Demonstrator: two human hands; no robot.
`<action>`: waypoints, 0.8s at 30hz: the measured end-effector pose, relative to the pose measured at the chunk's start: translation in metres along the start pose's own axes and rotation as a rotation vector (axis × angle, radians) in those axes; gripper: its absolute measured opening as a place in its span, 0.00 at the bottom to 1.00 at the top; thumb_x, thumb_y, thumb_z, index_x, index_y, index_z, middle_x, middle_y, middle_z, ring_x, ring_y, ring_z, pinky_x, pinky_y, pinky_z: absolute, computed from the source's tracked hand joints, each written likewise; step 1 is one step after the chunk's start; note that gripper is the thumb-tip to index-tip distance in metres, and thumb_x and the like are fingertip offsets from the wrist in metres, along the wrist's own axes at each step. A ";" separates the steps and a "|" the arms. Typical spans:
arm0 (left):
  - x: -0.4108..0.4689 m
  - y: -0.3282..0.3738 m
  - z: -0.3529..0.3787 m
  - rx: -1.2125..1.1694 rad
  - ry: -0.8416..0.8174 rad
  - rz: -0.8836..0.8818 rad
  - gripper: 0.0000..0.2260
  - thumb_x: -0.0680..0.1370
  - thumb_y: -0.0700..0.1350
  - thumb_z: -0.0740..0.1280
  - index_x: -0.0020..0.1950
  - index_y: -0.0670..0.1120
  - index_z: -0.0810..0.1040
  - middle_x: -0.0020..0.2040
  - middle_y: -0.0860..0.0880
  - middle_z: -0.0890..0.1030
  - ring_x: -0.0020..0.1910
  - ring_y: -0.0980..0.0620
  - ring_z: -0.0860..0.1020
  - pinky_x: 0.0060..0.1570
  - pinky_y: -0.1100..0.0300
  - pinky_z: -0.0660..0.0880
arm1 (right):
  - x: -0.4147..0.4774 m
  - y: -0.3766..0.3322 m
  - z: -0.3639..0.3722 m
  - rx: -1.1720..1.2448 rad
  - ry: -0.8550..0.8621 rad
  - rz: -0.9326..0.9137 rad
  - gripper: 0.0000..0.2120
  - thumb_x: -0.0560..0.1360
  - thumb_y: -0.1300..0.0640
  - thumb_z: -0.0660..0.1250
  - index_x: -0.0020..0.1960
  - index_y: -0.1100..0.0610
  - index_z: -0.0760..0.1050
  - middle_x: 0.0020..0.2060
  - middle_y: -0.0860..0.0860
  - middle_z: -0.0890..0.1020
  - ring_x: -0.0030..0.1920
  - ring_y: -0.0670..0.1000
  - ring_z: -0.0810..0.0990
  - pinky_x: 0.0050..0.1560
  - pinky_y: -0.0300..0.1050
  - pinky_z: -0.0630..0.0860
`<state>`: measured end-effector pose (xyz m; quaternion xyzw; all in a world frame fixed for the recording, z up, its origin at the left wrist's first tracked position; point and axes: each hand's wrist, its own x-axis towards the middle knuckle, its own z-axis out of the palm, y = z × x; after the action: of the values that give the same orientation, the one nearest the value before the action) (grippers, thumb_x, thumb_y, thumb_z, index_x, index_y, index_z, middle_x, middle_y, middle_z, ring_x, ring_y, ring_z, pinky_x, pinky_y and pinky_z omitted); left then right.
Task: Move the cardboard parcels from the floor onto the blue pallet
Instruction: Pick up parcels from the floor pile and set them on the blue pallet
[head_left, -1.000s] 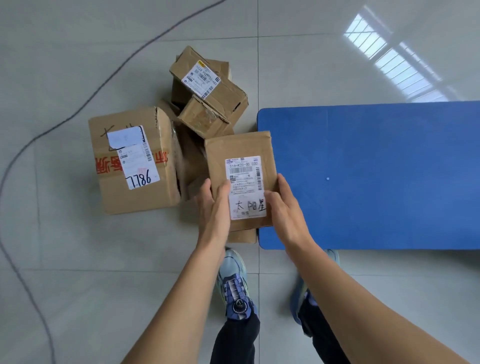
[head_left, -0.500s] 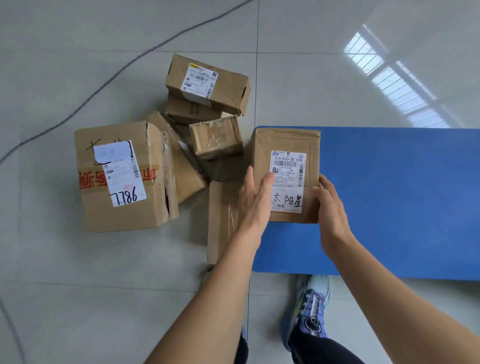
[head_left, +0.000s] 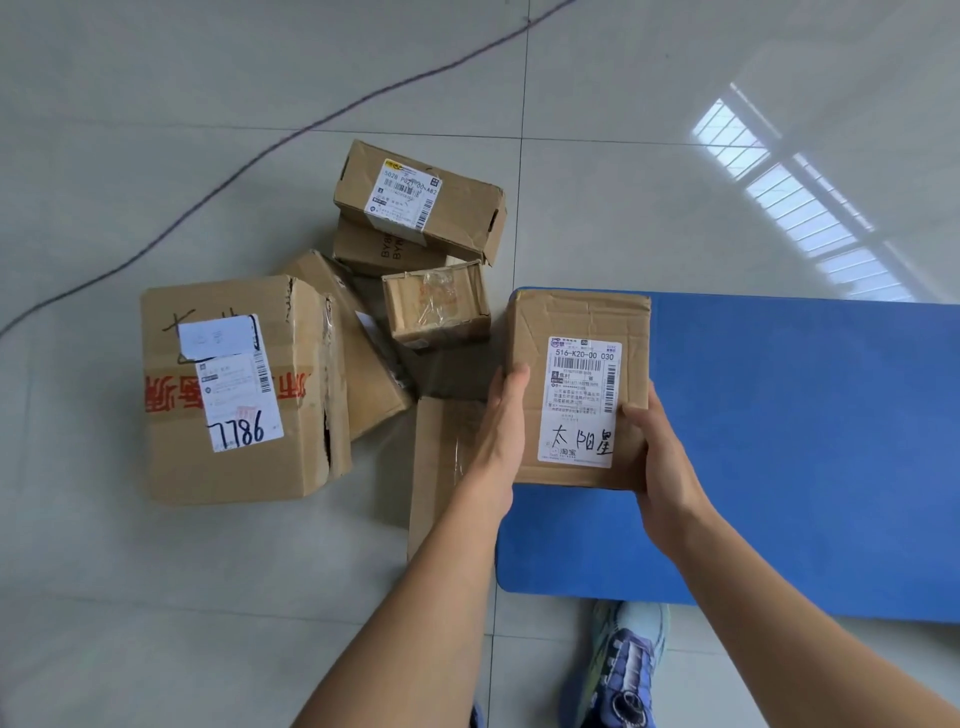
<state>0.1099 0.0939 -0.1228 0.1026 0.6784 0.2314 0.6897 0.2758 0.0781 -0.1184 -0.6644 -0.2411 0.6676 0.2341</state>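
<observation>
I hold a cardboard parcel (head_left: 576, 317) with a white shipping label over the near-left corner of the blue pallet (head_left: 805, 441). My left hand (head_left: 501, 431) grips its left side and my right hand (head_left: 662, 467) grips its right side, thumb on the top face. Whether the parcel rests on the pallet or hangs just above it, I cannot tell. Several more cardboard parcels lie on the floor to the left: a large box marked 7786 (head_left: 171, 467), a tilted box (head_left: 363, 364), a small taped box (head_left: 436, 306), a long labelled box (head_left: 457, 208) and a flat box (head_left: 441, 467).
A dark cable (head_left: 260, 156) crosses the grey tiled floor beyond the pile. My shoe (head_left: 628, 660) stands by the pallet's near edge. The flat box lies against the pallet's left side. Bare blue surface stretches right of the held parcel.
Both hands have carried the labelled parcel from over the pile rightward onto the pallet's left corner. The flat box underneath it came into view. The other parcels stayed put.
</observation>
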 end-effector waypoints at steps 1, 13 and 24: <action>0.001 0.000 0.000 0.001 -0.003 0.005 0.39 0.71 0.77 0.58 0.80 0.66 0.60 0.78 0.53 0.71 0.74 0.47 0.70 0.75 0.38 0.64 | 0.002 0.000 -0.001 0.008 -0.005 0.005 0.20 0.84 0.47 0.52 0.71 0.29 0.69 0.65 0.41 0.82 0.65 0.49 0.81 0.68 0.67 0.74; 0.011 0.000 0.003 0.023 0.025 0.083 0.33 0.77 0.76 0.55 0.80 0.68 0.57 0.76 0.59 0.68 0.62 0.60 0.67 0.62 0.52 0.59 | 0.022 -0.002 -0.004 0.013 0.002 0.067 0.21 0.77 0.38 0.58 0.68 0.36 0.75 0.60 0.44 0.86 0.59 0.48 0.85 0.62 0.52 0.73; 0.003 0.003 0.005 0.049 0.055 0.075 0.41 0.73 0.79 0.56 0.82 0.66 0.50 0.83 0.55 0.59 0.81 0.48 0.59 0.76 0.42 0.55 | 0.014 -0.013 -0.004 -0.022 -0.006 0.041 0.26 0.73 0.34 0.62 0.71 0.32 0.71 0.65 0.40 0.82 0.66 0.47 0.80 0.71 0.59 0.69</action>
<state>0.1138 0.0988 -0.1240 0.1385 0.6984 0.2430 0.6588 0.2791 0.0966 -0.1209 -0.6698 -0.2352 0.6716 0.2123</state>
